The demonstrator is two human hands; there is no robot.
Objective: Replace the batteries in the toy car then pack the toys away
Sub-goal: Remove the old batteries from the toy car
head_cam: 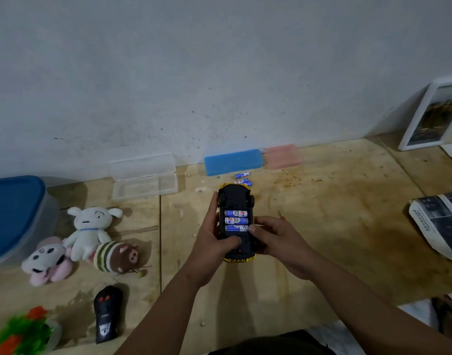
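Note:
A yellow toy car is held upside down over the wooden table, its black underside up. Its open battery bay shows three blue-and-white batteries side by side. My left hand grips the car's left side, thumb across the rear of the underside. My right hand holds the right side, thumb pressing the end of the nearest battery. Loose batteries lie on the table just beyond the car. A thin red-tipped tool lies behind my right hand.
Three plush toys and a black remote lie at left. A blue-lidded tub stands far left. A clear open case, a blue case and a pink case line the wall. A newspaper bundle lies at right.

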